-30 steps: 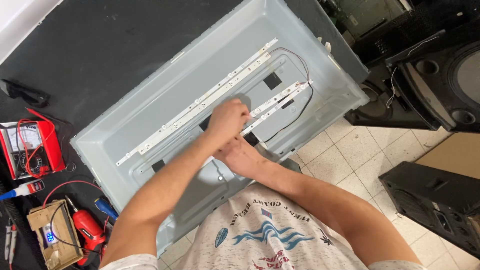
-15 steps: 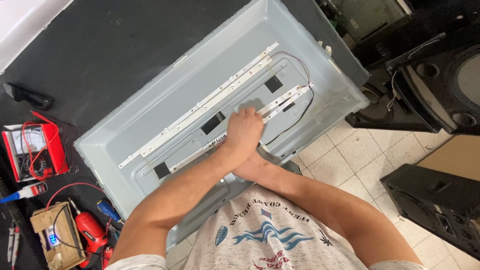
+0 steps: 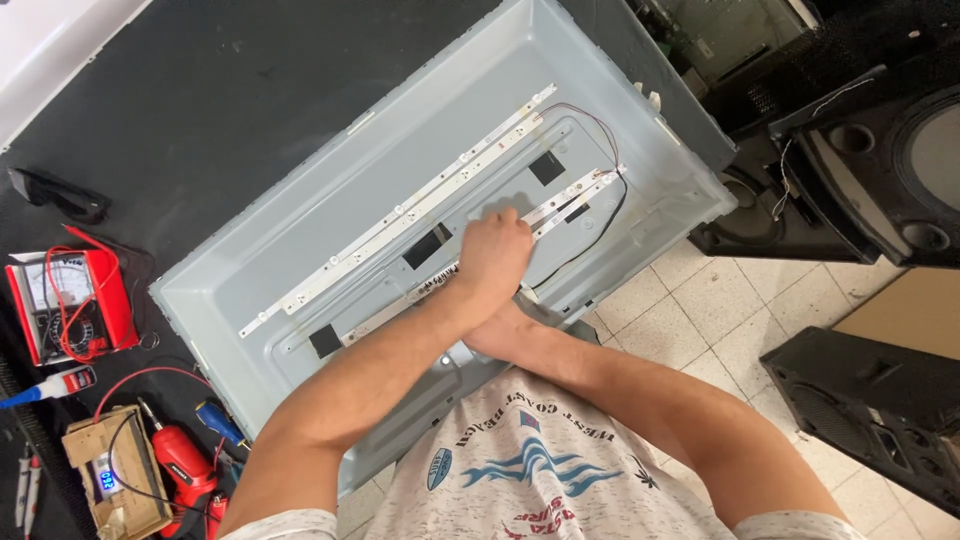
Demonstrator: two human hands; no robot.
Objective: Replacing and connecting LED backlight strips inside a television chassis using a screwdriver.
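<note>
A large pale grey metal screen back panel (image 3: 230, 330) lies on a black mat. Two long white LED strips run diagonally across it: the upper pair (image 3: 400, 215) and a lower strip (image 3: 575, 195) with a black and red wire (image 3: 610, 215) at its right end. My left hand (image 3: 493, 250) rests on the lower strip near its middle, fingers curled down over it. My right hand (image 3: 497, 335) lies under my left wrist at the panel's near edge, mostly hidden, so its fingers cannot be made out.
A red multimeter (image 3: 65, 305) with leads, a red power screwdriver (image 3: 185, 465) and a cardboard box with a small blue display (image 3: 105, 480) lie at the left. Black speakers (image 3: 900, 160) (image 3: 880, 410) stand on the tiled floor (image 3: 700, 310) at the right.
My left hand has slid a little to the right along the lower LED strip. My right hand stays tucked under the left wrist.
</note>
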